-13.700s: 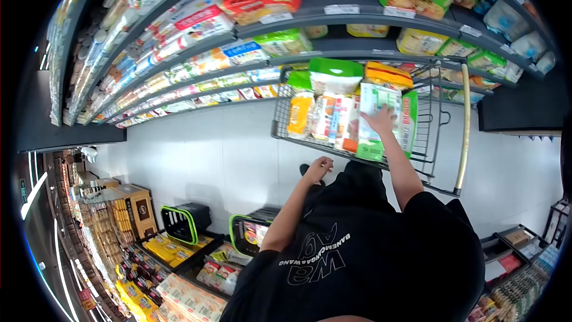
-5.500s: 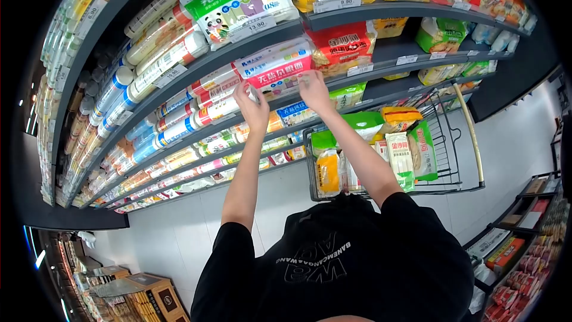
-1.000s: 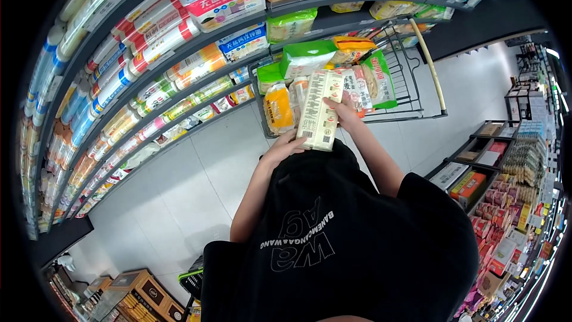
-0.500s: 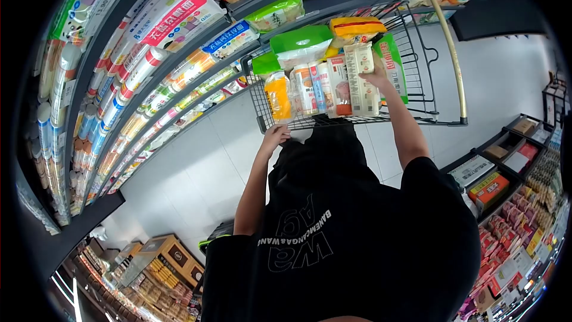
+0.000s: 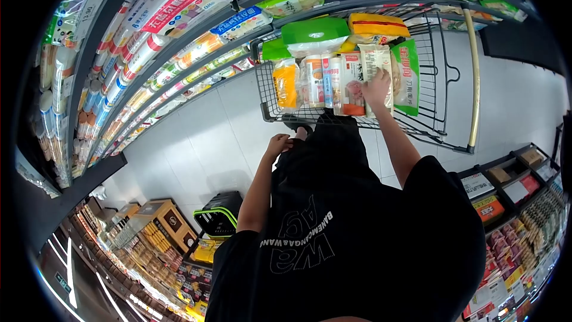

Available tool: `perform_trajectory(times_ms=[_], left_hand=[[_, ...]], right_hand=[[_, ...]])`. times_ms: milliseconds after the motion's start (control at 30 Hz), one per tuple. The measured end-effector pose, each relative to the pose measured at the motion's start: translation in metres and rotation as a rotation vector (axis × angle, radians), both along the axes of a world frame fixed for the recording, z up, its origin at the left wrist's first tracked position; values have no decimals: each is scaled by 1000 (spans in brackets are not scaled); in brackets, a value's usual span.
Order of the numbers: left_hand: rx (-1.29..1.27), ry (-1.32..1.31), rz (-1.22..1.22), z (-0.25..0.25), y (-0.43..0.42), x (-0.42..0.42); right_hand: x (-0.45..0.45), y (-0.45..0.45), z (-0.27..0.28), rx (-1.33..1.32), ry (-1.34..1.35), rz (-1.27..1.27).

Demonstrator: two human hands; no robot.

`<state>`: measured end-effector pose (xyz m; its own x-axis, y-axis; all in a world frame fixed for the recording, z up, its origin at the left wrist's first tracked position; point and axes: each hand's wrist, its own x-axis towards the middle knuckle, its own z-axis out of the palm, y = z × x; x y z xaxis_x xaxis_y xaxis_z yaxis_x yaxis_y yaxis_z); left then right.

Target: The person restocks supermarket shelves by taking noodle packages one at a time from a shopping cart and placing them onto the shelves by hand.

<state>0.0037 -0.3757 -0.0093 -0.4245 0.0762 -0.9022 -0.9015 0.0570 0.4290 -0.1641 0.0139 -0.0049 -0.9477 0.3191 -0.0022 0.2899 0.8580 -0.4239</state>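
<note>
My right hand (image 5: 376,88) rests on the front of a cream-coloured package (image 5: 381,59) in the shopping cart (image 5: 438,83), its fingers slightly apart. Beside that package are a green-edged bag (image 5: 407,77) on the right and a white package with a red-brown lower end (image 5: 353,86) on the left. Farther left in the cart sits an orange-yellow package (image 5: 286,85). A green and white bag (image 5: 314,34) and a yellow bag (image 5: 377,25) lie behind. My left hand (image 5: 279,145) is outside the cart, below its left corner, with fingers curled and nothing visible in them.
Curved shelves of packaged goods (image 5: 170,9) run along the left and top. The cart's pale handle (image 5: 473,83) is at the right. A black basket with a green rim (image 5: 217,214) stands lower left, near brown boxes (image 5: 170,220). More display bins (image 5: 500,185) are lower right.
The cream-coloured package went from both hands, over the cart, into the row of packages inside it. My left hand let go and moved down and left. The view has shifted, bringing the green-rimmed basket into sight.
</note>
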Motion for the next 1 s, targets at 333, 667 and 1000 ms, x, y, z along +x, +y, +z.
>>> perform_trajectory(times_ms=[333, 667, 1000], left_hand=[[-44, -13, 17, 5, 4, 11], [-72, 113, -38, 5, 19, -5], [-59, 38, 135, -8, -18, 52]], right_hand=[[0, -121, -53, -582, -681, 349], [3, -199, -118, -128, -841, 71], [101, -249, -63, 4, -743, 572]])
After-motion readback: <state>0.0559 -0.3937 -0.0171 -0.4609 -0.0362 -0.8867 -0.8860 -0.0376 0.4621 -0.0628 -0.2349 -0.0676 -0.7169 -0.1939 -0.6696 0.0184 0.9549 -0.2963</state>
